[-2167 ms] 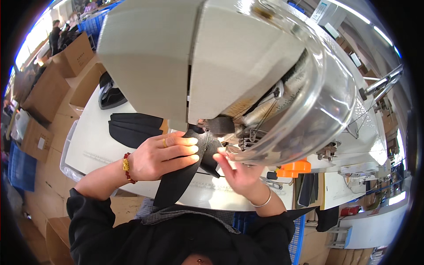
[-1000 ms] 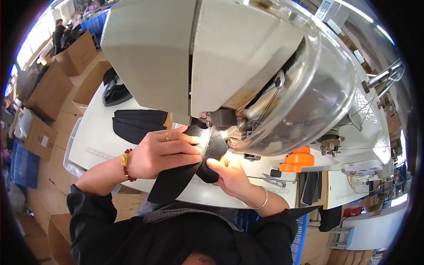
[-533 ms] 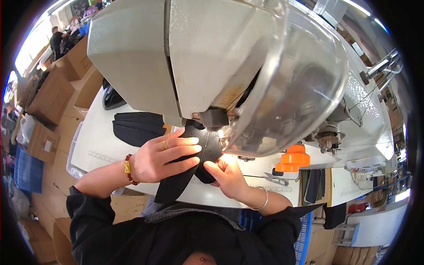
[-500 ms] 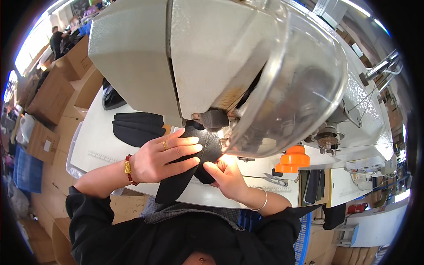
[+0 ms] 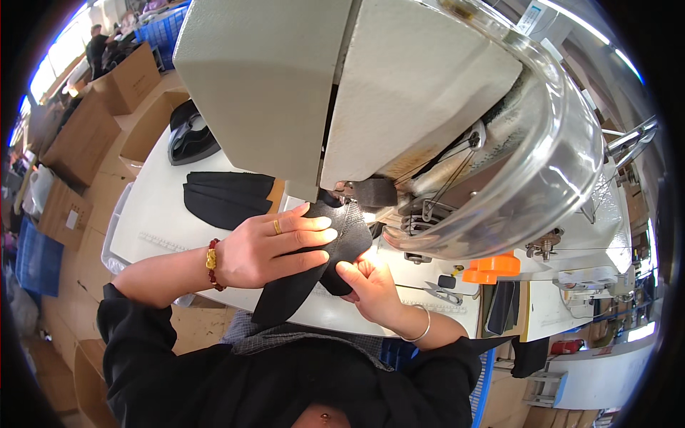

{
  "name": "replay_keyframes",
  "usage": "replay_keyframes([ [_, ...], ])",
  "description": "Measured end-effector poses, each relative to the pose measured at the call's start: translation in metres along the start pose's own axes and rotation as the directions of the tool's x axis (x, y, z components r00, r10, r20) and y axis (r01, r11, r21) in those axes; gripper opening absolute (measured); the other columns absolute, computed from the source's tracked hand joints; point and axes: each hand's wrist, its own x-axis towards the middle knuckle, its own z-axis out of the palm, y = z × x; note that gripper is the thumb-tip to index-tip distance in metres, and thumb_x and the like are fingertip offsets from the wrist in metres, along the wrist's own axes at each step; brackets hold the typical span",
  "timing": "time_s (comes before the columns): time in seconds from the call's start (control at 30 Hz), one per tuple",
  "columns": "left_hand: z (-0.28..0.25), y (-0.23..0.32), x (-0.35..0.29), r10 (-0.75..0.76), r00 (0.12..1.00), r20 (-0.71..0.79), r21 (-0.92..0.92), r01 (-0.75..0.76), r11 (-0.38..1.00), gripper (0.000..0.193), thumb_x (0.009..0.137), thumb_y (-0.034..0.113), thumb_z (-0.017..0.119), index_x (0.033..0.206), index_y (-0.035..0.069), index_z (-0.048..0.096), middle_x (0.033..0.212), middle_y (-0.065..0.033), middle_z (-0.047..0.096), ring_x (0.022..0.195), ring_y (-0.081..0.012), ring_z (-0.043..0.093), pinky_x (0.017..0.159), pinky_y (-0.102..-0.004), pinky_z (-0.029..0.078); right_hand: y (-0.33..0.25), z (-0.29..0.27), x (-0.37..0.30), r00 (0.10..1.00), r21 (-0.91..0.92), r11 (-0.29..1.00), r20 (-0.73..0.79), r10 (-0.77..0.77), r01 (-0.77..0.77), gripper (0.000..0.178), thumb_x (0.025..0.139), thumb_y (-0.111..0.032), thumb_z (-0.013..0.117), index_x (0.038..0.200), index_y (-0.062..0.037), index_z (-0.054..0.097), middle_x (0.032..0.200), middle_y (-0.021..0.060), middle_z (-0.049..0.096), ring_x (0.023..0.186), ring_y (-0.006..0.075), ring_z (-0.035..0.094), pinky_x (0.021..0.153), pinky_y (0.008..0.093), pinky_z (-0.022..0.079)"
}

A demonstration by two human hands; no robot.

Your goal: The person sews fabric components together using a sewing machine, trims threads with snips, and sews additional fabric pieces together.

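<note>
Under the head of a large grey sewing machine lies a black fabric piece with a stitched seam running toward the needle area. My left hand rests flat on it, fingers stretched to the right, left of the seam. To the right and nearer me, my right hand pinches the edge of the fabric between thumb and fingers. A dark round part sits just above the far end of the fabric. The needle itself cannot be made out.
Several black cut pieces lie fanned out at the left on the white table. Beyond them stands a dark iron-shaped object. A clear guard juts out at the right, with orange round parts and snips nearby.
The machine appears farther right, with more of its underside showing, as the view has shifted. Both hands keep nearly the same hold on the black fabric.
</note>
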Motion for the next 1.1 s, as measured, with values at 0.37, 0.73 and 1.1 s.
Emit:
replay_keyframes([
  [0.37, -0.001, -0.001, 0.000, 0.047, 0.994, -0.100, -0.032, -0.051, 0.998, 0.029, 0.074, 0.009, 0.066, 0.102, 0.002, 0.065, 0.121, -0.0184, 0.065, 0.111, -0.0332, 0.063, 0.104, -0.0502, 0.047, -0.005, 0.003, 0.001, 1.000, -0.016, 1.000, -0.008, 0.025, -0.025, 0.045, 0.100, -0.027, 0.058, 0.059, -0.0123, 0.046, 0.057, -0.0058, 0.041, 0.051, 0.0047, 0.033, 0.048, 0.0243, 0.028],
  [0.73, -0.014, 0.001, 0.010, -0.002, 0.999, -0.038, -0.019, 0.001, 1.000, 0.029, 0.072, 0.010, 0.069, 0.100, 0.004, 0.067, 0.113, -0.0111, 0.066, 0.108, -0.0288, 0.064, 0.099, -0.0462, 0.052, -0.005, -0.001, 0.003, 0.996, 0.024, 0.997, -0.048, 0.075, -0.074, 0.044, 0.094, -0.033, 0.067, 0.061, -0.0110, 0.048, 0.056, -0.0039, 0.044, 0.052, 0.0066, 0.041, 0.052, 0.0240, 0.037],
  [1.1, 0.002, -0.002, 0.001, 0.080, 0.985, -0.152, 0.051, -0.073, 0.996, 0.014, 0.072, 0.009, 0.068, 0.083, 0.002, 0.063, 0.113, -0.0139, 0.068, 0.110, -0.0300, 0.065, 0.098, -0.0489, 0.053, -0.024, -0.003, -0.012, 0.443, -0.800, -0.243, 0.525, -0.727, 0.549, 0.036, 0.069, 0.006, 0.072, 0.092, -0.0105, 0.051, 0.101, 0.0074, 0.061, 0.083, 0.0215, 0.047, 0.077, 0.0320, 0.038],
])
